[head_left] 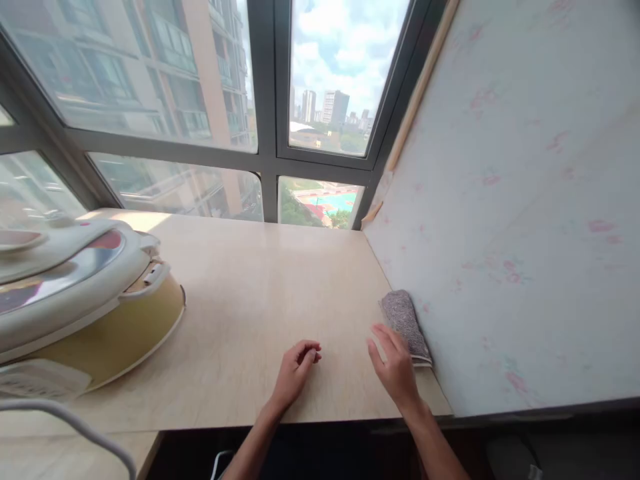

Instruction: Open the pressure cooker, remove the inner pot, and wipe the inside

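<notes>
Over the pale wooden tabletop (pixel 280 287), my left hand (pixel 295 373) has its fingers curled in and the thumb against them, with nothing visible in its grasp. To its right, my right hand (pixel 395 367) is open, fingers stretched forward and the thumb apart. It is closest to a speckled grey-brown fabric pad or pouch (pixel 403 313), which lies along the wall. My right hand covers part of the pad's near left side; whether they touch, I cannot tell. A light edge shows at the pad's near end.
A large oval appliance with a white lid (pixel 90 267) and yellowish base stands at left. A grey cable (pixel 75 420) curves before it. Windows with a dark frame (pixel 270 100) rise behind the tabletop. A flower-patterned wall (pixel 525 200) borders it on the right.
</notes>
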### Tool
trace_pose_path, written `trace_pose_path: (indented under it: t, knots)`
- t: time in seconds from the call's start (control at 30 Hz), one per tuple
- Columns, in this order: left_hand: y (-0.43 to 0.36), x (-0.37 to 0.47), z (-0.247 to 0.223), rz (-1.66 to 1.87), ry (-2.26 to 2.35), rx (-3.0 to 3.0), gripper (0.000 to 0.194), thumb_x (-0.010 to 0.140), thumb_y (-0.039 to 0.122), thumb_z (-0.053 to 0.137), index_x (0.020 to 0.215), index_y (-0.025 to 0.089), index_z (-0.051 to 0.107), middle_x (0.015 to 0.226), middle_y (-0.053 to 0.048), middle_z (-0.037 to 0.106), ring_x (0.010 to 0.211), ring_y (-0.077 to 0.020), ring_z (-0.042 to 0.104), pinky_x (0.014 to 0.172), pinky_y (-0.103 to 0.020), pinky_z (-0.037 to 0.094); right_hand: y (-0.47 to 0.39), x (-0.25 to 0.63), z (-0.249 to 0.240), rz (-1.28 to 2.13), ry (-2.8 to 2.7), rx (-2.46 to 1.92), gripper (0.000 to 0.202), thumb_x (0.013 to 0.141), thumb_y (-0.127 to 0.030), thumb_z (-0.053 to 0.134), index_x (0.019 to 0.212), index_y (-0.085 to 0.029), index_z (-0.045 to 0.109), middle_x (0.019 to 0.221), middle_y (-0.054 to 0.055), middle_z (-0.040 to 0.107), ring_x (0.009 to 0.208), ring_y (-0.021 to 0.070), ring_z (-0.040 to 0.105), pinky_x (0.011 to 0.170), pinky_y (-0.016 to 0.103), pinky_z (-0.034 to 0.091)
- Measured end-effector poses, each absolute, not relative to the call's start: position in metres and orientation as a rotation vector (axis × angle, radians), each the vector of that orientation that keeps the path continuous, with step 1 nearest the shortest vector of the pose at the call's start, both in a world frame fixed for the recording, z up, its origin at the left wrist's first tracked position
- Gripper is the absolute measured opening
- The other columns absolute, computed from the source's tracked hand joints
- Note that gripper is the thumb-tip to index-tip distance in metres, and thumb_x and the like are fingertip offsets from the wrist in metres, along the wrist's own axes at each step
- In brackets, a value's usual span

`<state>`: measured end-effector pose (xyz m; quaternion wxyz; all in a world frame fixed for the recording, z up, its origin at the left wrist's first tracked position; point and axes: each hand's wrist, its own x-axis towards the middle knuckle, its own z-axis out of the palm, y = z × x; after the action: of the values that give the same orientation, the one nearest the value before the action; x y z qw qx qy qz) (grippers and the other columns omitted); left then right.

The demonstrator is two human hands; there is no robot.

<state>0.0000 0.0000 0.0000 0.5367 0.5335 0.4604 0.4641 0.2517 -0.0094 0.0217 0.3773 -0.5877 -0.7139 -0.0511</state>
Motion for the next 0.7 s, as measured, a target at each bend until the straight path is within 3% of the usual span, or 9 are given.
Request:
trace_pose_path:
  t: [0.17, 0.3, 0.7]
  knots:
    - [0.002, -0.003, 0.0, 1.107, 1.063, 1.253, 0.026, 0.09, 0.039, 0.057, 0.093, 0.016, 0.069, 0.092, -0.01, 0.074, 0.08, -0.0195, 0.072, 0.079, -0.036, 0.058, 0.01, 0.223, -0.005, 0.407, -1.835, -1.351, 0.034, 0.101, -0.043, 0.05, 0.107, -0.018, 0.074, 0.101, 0.012, 0.075, 0.096, 0.0254, 0.07, 0.089, 0.044, 0.057]
    - [0.005, -0.005, -0.002, 1.142, 0.996, 1.127, 0.028, 0.088, 0.041, 0.061, 0.094, 0.015, 0.069, 0.096, -0.011, 0.073, 0.078, -0.019, 0.071, 0.077, -0.036, 0.059, 0.021, 0.224, -0.018, 0.658, -1.693, -1.404, 0.042, 0.097, -0.053, 0.054, 0.104, -0.018, 0.076, 0.106, 0.013, 0.076, 0.099, 0.0271, 0.071, 0.091, 0.044, 0.057]
    - [0.006, -0.001, -0.01, 1.183, 1.004, 1.0, 0.036, 0.084, 0.044, 0.067, 0.101, 0.012, 0.072, 0.097, -0.012, 0.074, 0.076, -0.0179, 0.07, 0.076, -0.036, 0.06, 0.019, 0.229, -0.022, 0.723, -1.578, -1.481, 0.049, 0.091, -0.06, 0.056, 0.103, -0.018, 0.077, 0.11, 0.015, 0.076, 0.104, 0.0296, 0.07, 0.097, 0.047, 0.054]
